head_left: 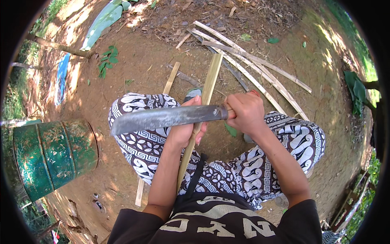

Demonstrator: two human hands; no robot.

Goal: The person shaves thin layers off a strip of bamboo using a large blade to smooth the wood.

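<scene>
crosswise, the machete [168,118] points left over the lengthwise wooden strip [211,80].

short-sleeved black T-shirt [219,221] | pale lettering [256,227] | black-and-white patterned trousers [252,171]

We had the knife [166,118] over the strip [211,77], a drum [55,156] on our left, and sticks [252,59] lying on the ground [146,77] ahead, toward the right.

Machete [162,118] over slanted bamboo strip [211,81]
</scene>
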